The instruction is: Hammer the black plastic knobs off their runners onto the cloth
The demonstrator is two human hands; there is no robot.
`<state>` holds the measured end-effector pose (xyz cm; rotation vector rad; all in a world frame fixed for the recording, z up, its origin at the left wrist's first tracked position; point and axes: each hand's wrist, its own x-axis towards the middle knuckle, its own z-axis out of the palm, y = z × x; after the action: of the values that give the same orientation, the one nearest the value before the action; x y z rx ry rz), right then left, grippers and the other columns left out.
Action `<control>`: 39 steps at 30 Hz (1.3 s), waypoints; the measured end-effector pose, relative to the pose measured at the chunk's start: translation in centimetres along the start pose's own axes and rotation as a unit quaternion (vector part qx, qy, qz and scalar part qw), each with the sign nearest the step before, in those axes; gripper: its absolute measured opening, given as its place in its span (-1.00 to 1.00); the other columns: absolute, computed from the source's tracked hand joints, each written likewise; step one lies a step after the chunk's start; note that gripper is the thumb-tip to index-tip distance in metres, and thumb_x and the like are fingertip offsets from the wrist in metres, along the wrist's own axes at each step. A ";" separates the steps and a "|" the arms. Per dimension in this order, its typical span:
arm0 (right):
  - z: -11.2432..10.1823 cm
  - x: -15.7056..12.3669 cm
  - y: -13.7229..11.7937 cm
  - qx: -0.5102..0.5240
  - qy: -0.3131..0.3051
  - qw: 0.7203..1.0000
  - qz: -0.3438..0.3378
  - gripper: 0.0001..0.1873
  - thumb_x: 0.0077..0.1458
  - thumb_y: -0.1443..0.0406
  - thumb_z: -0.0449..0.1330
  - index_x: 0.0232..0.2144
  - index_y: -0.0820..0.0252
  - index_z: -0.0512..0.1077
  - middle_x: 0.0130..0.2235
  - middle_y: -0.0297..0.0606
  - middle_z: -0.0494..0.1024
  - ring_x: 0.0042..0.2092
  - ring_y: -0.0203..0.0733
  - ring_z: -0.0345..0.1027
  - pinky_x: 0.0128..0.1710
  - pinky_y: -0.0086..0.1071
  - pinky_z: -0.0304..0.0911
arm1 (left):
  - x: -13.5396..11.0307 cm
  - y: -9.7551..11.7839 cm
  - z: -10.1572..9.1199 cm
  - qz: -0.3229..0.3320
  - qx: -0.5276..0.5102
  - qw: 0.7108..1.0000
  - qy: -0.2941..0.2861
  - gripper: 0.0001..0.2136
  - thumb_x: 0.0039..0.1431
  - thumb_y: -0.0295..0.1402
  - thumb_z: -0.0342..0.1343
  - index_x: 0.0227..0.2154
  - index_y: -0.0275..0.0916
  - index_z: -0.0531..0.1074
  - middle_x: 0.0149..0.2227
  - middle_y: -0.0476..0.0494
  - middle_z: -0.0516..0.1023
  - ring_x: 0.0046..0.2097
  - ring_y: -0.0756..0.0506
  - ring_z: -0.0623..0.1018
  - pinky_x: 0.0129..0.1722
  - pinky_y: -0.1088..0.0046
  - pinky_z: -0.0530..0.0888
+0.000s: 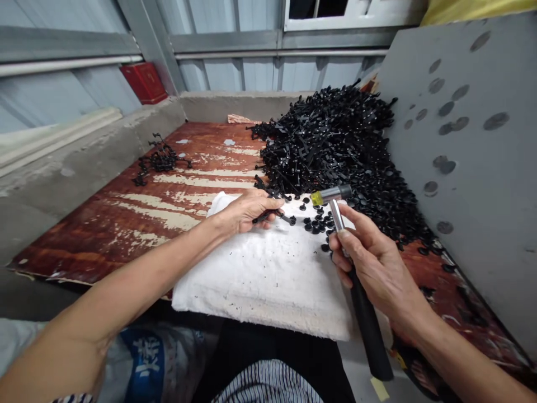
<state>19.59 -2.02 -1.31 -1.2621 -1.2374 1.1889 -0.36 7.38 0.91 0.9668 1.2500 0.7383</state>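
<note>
My left hand is closed on a slim black plastic part whose round end sticks out to the right, above the white cloth. In my right hand is a small mallet with a metal neck, a black grip, and a head that is yellow at one end and dark at the other. The mallet is raised, its head to the right of the black part and apart from it. Several small black round pieces lie on the cloth between my hands.
A large heap of black plastic parts fills the back right of the worn red board. A small black cluster lies at the left. The grey panel stands along the right; a red box sits on the ledge.
</note>
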 end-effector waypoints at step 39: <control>0.6 -1.7 2.0 0.120 0.024 0.991 0.056 -0.43 0.10 0.13 0.20 0.15 -0.03 0.17 -0.47 -0.49 0.29 -0.60 -0.39 0.05 -0.75 -0.55 0.08 | 1.2 -1.1 2.0 -0.034 -0.103 0.989 0.103 -0.79 0.04 -0.70 0.13 -0.58 -0.33 0.31 -0.66 0.00 0.39 -0.60 0.05 0.45 -0.54 0.49 0.45</control>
<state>19.12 -3.77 -3.36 -1.1846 -0.9656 1.3376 1.74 7.58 -0.46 0.6895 1.3474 0.9119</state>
